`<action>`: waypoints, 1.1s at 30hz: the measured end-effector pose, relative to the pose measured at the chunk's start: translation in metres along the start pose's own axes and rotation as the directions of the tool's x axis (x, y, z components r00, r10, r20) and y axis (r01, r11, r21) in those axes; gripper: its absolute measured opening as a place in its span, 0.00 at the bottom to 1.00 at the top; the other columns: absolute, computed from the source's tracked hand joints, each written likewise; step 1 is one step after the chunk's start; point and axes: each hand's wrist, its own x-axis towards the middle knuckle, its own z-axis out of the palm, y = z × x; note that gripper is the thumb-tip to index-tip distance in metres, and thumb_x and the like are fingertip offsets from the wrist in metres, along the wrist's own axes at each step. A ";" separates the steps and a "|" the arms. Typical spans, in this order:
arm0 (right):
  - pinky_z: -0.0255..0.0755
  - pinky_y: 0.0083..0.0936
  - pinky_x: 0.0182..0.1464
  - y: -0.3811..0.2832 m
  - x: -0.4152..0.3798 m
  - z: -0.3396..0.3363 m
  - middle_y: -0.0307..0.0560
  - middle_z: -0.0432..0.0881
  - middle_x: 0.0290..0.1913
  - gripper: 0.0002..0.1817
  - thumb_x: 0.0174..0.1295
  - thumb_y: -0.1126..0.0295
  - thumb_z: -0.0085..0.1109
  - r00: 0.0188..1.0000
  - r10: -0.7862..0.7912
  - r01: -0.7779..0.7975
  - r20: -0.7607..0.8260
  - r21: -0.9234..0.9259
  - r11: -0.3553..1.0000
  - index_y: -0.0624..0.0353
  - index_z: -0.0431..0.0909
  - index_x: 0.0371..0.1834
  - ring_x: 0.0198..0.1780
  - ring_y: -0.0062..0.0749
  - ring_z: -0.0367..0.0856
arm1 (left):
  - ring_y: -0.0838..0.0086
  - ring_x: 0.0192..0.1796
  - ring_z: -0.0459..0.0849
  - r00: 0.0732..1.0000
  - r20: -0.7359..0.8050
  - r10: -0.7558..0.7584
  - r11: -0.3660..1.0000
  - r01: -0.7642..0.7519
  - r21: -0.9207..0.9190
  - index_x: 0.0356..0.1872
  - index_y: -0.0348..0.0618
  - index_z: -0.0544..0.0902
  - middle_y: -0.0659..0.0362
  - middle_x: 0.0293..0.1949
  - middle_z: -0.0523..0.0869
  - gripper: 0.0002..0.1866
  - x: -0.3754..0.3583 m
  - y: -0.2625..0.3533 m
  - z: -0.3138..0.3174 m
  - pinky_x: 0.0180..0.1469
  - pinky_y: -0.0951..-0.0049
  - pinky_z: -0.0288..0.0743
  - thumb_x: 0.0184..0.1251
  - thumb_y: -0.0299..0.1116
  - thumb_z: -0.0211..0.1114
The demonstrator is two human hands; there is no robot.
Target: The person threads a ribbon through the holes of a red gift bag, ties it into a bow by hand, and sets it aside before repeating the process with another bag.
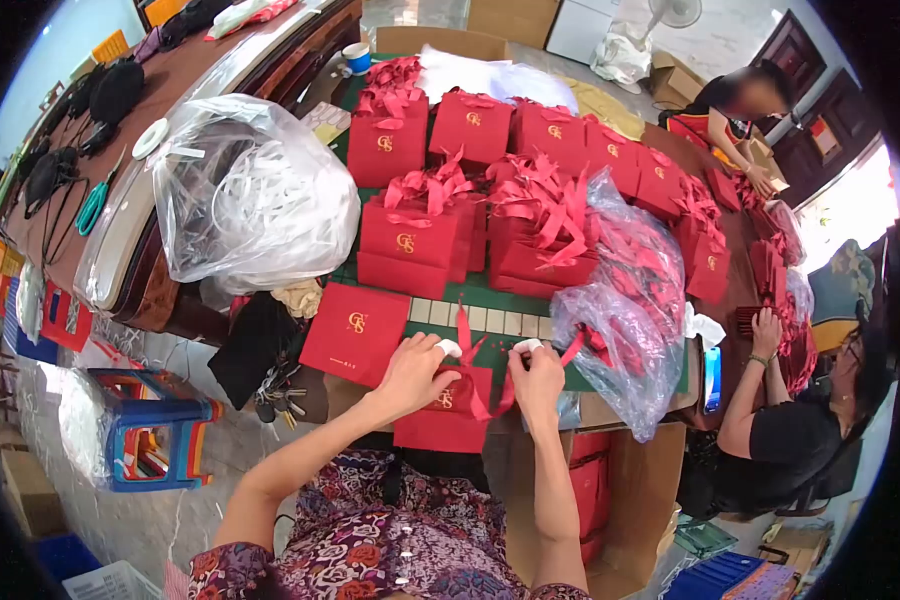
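Observation:
A small red paper bag (440, 430) with a gold logo lies at the table's front edge, close to my body. My left hand (417, 375) is curled over its upper left part, fingers gripping near its top edge. A red ribbon (484, 402) loops between my hands at the bag's right side. My right hand (536, 382) pinches the ribbon, fingers closed, just right of the bag. White wrapping covers a fingertip on each hand. Left of my left hand lies a flat red bag (354, 335). Exactly how my left fingertips hold the bag is partly hidden.
Red bags with ribbons (415, 240) stand in rows behind my hands. A clear plastic bag of red ribbons (635, 290) lies right, a plastic bag of white strips (260, 195) left. An open carton (625, 510) sits below. Two other people work at the right.

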 end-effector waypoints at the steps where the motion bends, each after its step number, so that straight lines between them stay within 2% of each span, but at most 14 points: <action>1: 0.75 0.42 0.39 -0.002 -0.001 -0.002 0.52 0.81 0.31 0.09 0.60 0.67 0.69 1.000 0.002 -0.002 0.015 0.006 1.000 0.62 0.83 0.35 0.33 0.49 0.83 | 0.56 0.44 0.80 1.000 0.008 -0.016 1.000 0.016 0.023 0.42 0.44 0.82 0.54 0.36 0.81 0.14 -0.002 -0.001 -0.010 0.46 0.58 0.73 0.58 0.35 0.73; 3: 0.76 0.38 0.40 -0.009 -0.003 -0.010 0.53 0.84 0.33 0.07 0.62 0.70 0.66 0.989 0.122 -0.135 0.078 0.197 0.971 0.62 0.82 0.37 0.36 0.46 0.85 | 0.55 0.43 0.80 0.999 0.007 -0.049 0.999 0.049 -0.004 0.42 0.45 0.82 0.54 0.34 0.80 0.13 -0.006 -0.008 -0.029 0.47 0.58 0.73 0.58 0.35 0.73; 5: 0.76 0.34 0.40 -0.024 -0.008 -0.026 0.52 0.85 0.34 0.07 0.63 0.72 0.65 0.992 0.095 -0.112 0.080 0.251 0.961 0.62 0.80 0.40 0.36 0.41 0.86 | 0.55 0.42 0.79 0.999 0.030 -0.040 0.996 0.037 0.083 0.43 0.45 0.82 0.55 0.34 0.80 0.14 -0.013 -0.015 -0.044 0.47 0.58 0.73 0.58 0.35 0.72; 7: 0.75 0.30 0.38 -0.055 -0.012 -0.048 0.50 0.84 0.33 0.06 0.64 0.73 0.64 0.954 0.186 -0.262 0.235 0.357 0.897 0.62 0.79 0.41 0.35 0.36 0.85 | 0.56 0.44 0.79 0.995 0.079 -0.057 0.995 0.051 0.081 0.45 0.45 0.83 0.55 0.36 0.80 0.16 -0.020 -0.021 -0.048 0.48 0.59 0.72 0.57 0.35 0.74; 9: 0.73 0.20 0.36 -0.069 -0.024 -0.046 0.38 0.81 0.31 0.04 0.66 0.75 0.61 0.939 0.139 -0.268 0.314 0.417 0.869 0.61 0.77 0.40 0.32 0.17 0.77 | 0.57 0.47 0.78 0.993 0.119 -0.009 0.987 -0.011 0.161 0.47 0.45 0.83 0.55 0.40 0.80 0.19 -0.025 -0.019 -0.049 0.49 0.59 0.72 0.55 0.35 0.74; 10: 0.72 0.18 0.35 -0.075 -0.028 -0.040 0.37 0.81 0.32 0.04 0.66 0.76 0.61 0.960 0.011 -0.131 0.278 0.419 0.898 0.61 0.78 0.41 0.33 0.16 0.77 | 0.57 0.47 0.78 0.992 0.123 -0.014 0.987 -0.005 0.159 0.47 0.45 0.83 0.55 0.40 0.80 0.19 -0.026 -0.018 -0.049 0.49 0.59 0.72 0.55 0.35 0.74; 13: 0.75 0.22 0.38 -0.093 -0.041 -0.014 0.43 0.84 0.34 0.05 0.66 0.75 0.62 0.927 0.012 -0.204 0.375 0.478 0.854 0.61 0.80 0.42 0.35 0.22 0.83 | 0.59 0.48 0.77 0.984 0.175 0.019 0.983 -0.051 0.176 0.49 0.45 0.84 0.56 0.42 0.80 0.21 -0.023 -0.017 -0.046 0.49 0.59 0.71 0.52 0.35 0.75; 14: 0.77 0.27 0.40 -0.096 -0.041 -0.007 0.48 0.85 0.36 0.06 0.65 0.74 0.63 0.942 -0.045 -0.100 0.332 0.407 0.908 0.61 0.81 0.42 0.37 0.30 0.86 | 0.59 0.48 0.77 0.985 0.173 0.027 0.984 -0.056 0.168 0.49 0.45 0.83 0.56 0.42 0.80 0.21 -0.024 -0.018 -0.044 0.49 0.60 0.71 0.52 0.34 0.75; 18: 0.77 0.33 0.43 -0.090 -0.048 0.018 0.49 0.86 0.38 0.06 0.63 0.75 0.63 0.954 -0.020 -0.081 0.300 0.320 0.944 0.61 0.82 0.42 0.39 0.41 0.85 | 0.59 0.48 0.77 0.984 0.168 0.056 0.983 -0.084 0.165 0.47 0.44 0.83 0.56 0.41 0.80 0.20 -0.025 -0.018 -0.040 0.49 0.60 0.71 0.51 0.33 0.75; 22: 0.76 0.35 0.44 -0.089 -0.049 0.020 0.50 0.86 0.38 0.05 0.62 0.75 0.64 0.955 -0.020 -0.081 0.296 0.324 0.943 0.61 0.82 0.41 0.39 0.43 0.85 | 0.56 0.49 0.78 0.982 0.179 0.059 0.984 -0.088 0.158 0.46 0.43 0.82 0.54 0.43 0.80 0.18 -0.029 -0.018 -0.032 0.50 0.57 0.73 0.53 0.31 0.74; 25: 0.76 0.35 0.45 -0.091 -0.048 0.018 0.51 0.85 0.38 0.05 0.61 0.75 0.65 0.960 -0.024 -0.068 0.280 0.315 0.947 0.60 0.83 0.39 0.41 0.45 0.84 | 0.50 0.47 0.82 0.978 0.208 -0.015 0.997 -0.001 0.079 0.44 0.42 0.81 0.50 0.42 0.82 0.14 -0.026 -0.017 -0.032 0.48 0.53 0.76 0.57 0.30 0.71; 27: 0.76 0.35 0.43 -0.093 -0.048 0.020 0.50 0.85 0.37 0.05 0.59 0.74 0.67 0.967 -0.019 -0.065 0.254 0.320 0.945 0.60 0.83 0.38 0.40 0.45 0.85 | 0.45 0.43 0.84 0.936 0.306 -0.173 0.977 0.202 -0.063 0.44 0.39 0.79 0.45 0.39 0.83 0.11 -0.023 -0.012 -0.036 0.45 0.51 0.78 0.61 0.27 0.67; 28: 0.76 0.35 0.43 -0.095 -0.048 0.021 0.50 0.85 0.37 0.05 0.59 0.74 0.67 0.967 -0.018 -0.067 0.255 0.321 0.945 0.60 0.83 0.38 0.40 0.45 0.85 | 0.45 0.43 0.84 0.935 0.308 -0.175 0.977 0.203 -0.062 0.44 0.39 0.79 0.45 0.39 0.83 0.11 -0.023 -0.013 -0.035 0.45 0.51 0.78 0.61 0.27 0.67; 33: 0.78 0.33 0.36 -0.102 -0.050 0.026 0.49 0.85 0.31 0.05 0.55 0.75 0.68 0.973 0.030 -0.088 0.229 0.248 0.965 0.61 0.83 0.34 0.31 0.40 0.85 | 0.44 0.40 0.84 0.949 0.230 -0.218 0.952 0.258 -0.165 0.43 0.36 0.79 0.43 0.35 0.84 0.08 -0.029 -0.014 -0.022 0.43 0.51 0.78 0.63 0.24 0.63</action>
